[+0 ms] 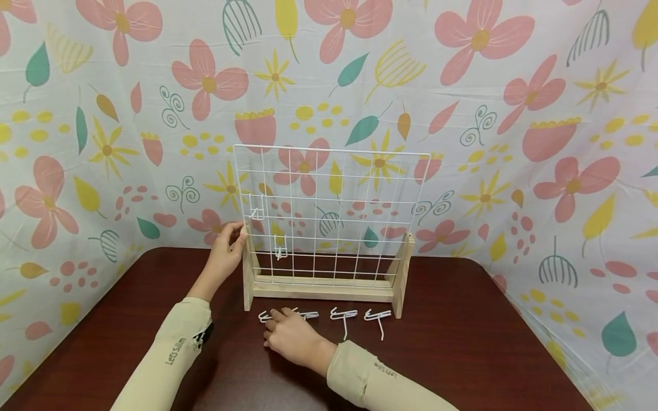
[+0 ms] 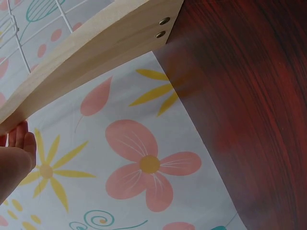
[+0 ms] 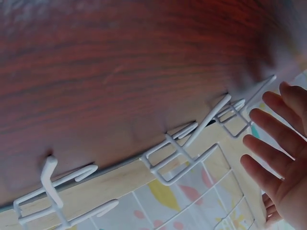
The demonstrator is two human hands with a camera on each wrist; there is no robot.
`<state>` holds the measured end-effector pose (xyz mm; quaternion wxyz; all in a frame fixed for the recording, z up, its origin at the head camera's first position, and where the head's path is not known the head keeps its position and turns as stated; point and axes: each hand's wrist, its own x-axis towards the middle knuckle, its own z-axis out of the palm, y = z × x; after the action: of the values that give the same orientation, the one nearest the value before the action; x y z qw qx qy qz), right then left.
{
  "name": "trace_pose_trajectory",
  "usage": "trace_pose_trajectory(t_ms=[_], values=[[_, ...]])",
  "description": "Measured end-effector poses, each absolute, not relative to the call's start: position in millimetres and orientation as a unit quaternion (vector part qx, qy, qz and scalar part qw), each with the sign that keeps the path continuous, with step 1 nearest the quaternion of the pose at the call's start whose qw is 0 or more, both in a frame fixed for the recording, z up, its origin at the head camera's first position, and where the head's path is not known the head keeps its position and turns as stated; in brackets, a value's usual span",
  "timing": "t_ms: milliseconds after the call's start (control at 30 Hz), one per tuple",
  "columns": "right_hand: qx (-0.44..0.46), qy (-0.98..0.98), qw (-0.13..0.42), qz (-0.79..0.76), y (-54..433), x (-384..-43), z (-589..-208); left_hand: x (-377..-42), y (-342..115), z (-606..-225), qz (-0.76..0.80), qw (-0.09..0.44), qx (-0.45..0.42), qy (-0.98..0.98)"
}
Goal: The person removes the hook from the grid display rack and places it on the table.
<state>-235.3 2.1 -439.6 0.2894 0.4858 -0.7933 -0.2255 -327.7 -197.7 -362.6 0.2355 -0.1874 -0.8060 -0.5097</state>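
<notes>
A white wire grid panel (image 1: 329,218) stands upright in a wooden stand (image 1: 324,292). My left hand (image 1: 227,249) grips the top of the stand's left upright (image 2: 91,62), beside the grid's edge. Two white wire hooks hang on the grid's left part: an upper hook (image 1: 256,214) and a lower hook (image 1: 280,251). Several more white hooks (image 1: 343,314) lie in a row on the table before the stand. Over the leftmost ones is my right hand (image 1: 294,338), its fingers (image 3: 271,129) spread and relaxed, partly hiding them. Nothing is seen in its grasp.
The dark red-brown table (image 1: 452,342) extends to both sides of the stand. A flower-printed cloth (image 1: 514,142) hangs behind and on both sides. Two metal screws (image 2: 163,21) show low on the stand's left upright.
</notes>
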Motion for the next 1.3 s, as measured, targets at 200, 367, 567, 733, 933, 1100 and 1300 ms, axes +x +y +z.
trace_pose_trajectory(t_ms=[200, 367, 567, 733, 933, 1100, 1300], values=[[0.487, -0.804, 0.293, -0.176, 6.5, -237.3, -435.5, -327.0, -197.3, -362.8, -0.51, 0.234, -0.184, -0.807], [0.49, -0.8, 0.325, -0.119, 12.0, -239.9, -429.8, -327.6, -197.4, -362.7, -0.51, 0.23, -0.183, -0.809], [0.495, -0.788, 0.362, -0.063, 16.6, -245.1, -423.7, -328.7, -197.1, -361.3, -0.511, 0.227, -0.179, -0.81], [0.485, -0.791, 0.373, -0.015, 19.1, -250.4, -420.3, -328.4, -196.8, -360.5, -0.511, 0.227, -0.179, -0.81], [0.458, -0.796, 0.391, 0.059, 21.2, -257.3, -415.2, -328.0, -196.4, -361.3, -0.509, 0.228, -0.185, -0.809], [0.44, -0.794, 0.409, 0.098, 20.8, -262.1, -411.0, -327.9, -197.6, -363.1, -0.511, 0.228, -0.188, -0.807], [0.418, -0.78, 0.444, 0.14, 19.3, -265.8, -407.4, -326.2, -197.6, -362.4, -0.512, 0.229, -0.189, -0.806]])
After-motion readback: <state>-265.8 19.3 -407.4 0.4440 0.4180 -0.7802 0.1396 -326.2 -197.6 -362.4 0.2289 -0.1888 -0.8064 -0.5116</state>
